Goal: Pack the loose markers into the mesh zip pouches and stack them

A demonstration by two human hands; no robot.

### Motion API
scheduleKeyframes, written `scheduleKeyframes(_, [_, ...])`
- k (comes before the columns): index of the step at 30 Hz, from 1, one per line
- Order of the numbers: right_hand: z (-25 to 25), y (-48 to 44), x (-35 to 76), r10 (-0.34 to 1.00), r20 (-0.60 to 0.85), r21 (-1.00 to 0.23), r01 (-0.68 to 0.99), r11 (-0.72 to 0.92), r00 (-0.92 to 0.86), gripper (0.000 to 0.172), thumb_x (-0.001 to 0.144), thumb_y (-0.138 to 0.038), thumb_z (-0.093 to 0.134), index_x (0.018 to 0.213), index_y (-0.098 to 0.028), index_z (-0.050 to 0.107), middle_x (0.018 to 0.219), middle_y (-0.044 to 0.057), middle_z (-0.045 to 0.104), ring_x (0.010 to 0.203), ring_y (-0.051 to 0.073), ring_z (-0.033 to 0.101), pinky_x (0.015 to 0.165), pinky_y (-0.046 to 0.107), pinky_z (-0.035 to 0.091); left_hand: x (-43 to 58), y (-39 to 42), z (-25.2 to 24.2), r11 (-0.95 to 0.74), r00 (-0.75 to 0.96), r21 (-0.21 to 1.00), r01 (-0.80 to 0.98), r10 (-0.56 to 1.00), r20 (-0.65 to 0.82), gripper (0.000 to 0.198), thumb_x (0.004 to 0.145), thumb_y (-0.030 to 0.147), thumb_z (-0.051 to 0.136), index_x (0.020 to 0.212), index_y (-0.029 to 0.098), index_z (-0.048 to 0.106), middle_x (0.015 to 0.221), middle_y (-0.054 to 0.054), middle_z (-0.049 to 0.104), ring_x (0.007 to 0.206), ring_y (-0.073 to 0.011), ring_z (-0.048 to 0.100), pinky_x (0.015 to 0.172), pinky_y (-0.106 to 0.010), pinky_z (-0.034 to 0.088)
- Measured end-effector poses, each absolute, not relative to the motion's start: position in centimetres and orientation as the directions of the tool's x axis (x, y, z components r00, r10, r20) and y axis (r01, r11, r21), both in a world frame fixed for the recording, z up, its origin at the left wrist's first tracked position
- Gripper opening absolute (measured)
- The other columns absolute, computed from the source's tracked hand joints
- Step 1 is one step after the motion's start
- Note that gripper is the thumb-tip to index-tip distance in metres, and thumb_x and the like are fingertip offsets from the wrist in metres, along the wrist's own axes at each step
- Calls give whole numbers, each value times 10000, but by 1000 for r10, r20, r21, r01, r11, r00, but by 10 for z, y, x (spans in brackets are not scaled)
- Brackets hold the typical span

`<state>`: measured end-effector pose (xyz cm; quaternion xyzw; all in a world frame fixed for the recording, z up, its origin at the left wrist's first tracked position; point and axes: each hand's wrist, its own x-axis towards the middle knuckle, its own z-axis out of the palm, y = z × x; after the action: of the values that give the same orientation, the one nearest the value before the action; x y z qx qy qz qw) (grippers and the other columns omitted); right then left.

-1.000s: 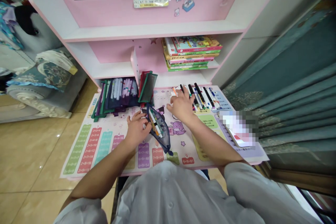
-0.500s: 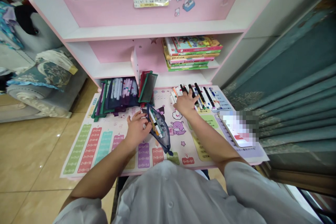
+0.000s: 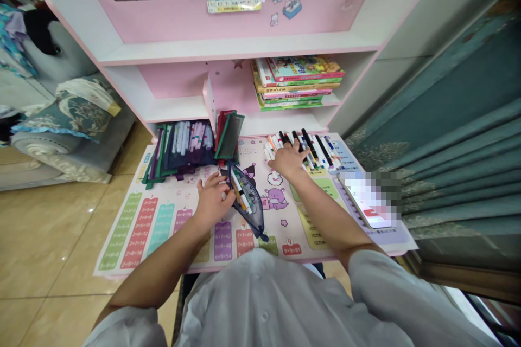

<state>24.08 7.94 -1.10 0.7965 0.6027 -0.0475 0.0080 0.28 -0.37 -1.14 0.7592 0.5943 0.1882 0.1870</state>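
Observation:
A dark blue mesh pencil pouch [image 3: 254,211] lies unzipped at the middle of the desk, with several pens [image 3: 241,191] inside it. At its left edge, my left hand [image 3: 214,199] grips the rim with bent fingers. My right hand [image 3: 288,160] rests with fingers spread on a row of markers [image 3: 315,150] at the back right of the desk. These have white and black barrels and lie side by side. The fingertips partly cover the markers under them, and no marker is lifted.
Filled mesh pouches of markers [image 3: 185,143] lie at the back left, beside a green-edged pouch [image 3: 229,135] leaning over a red one. A book stack [image 3: 301,84] sits on the shelf above. Right of my forearm lies a phone [image 3: 366,200], partly blurred out. A curtain [image 3: 456,119] hangs at right.

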Motion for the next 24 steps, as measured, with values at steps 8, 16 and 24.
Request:
scheduleKeyframes(8, [47,27,218,999,-36,-237,971,-8,0,283,751,-393,584,821,-181,758,1458,122,493,1437,396,243,1085,668,258,2,-3,-14,-228,223,506,832,972,70,190,806,265,559,648,219,652,1255,-57,674,1345,-310,459,1115,-673,209])
scheduleKeyframes(16, [60,-14,191,952,-98,-313,917,247,-290,221,725,-356,596,741,-196,746,1426,117,537,1428,389,277,1101,672,223,3,-4,-10,-226,226,512,829,972,65,184,805,258,547,651,214,639,1250,-68,680,1349,-307,454,1113,-678,199])
scheduleKeyframes(24, [27,-8,172,946,-129,-219,939,266,-298,405,798,-394,560,1057,-140,739,1376,192,540,1416,437,243,1079,715,195,3,-4,-10,-232,232,489,841,971,62,184,815,269,550,679,215,660,1263,-59,673,1349,-320,457,1104,-696,203])
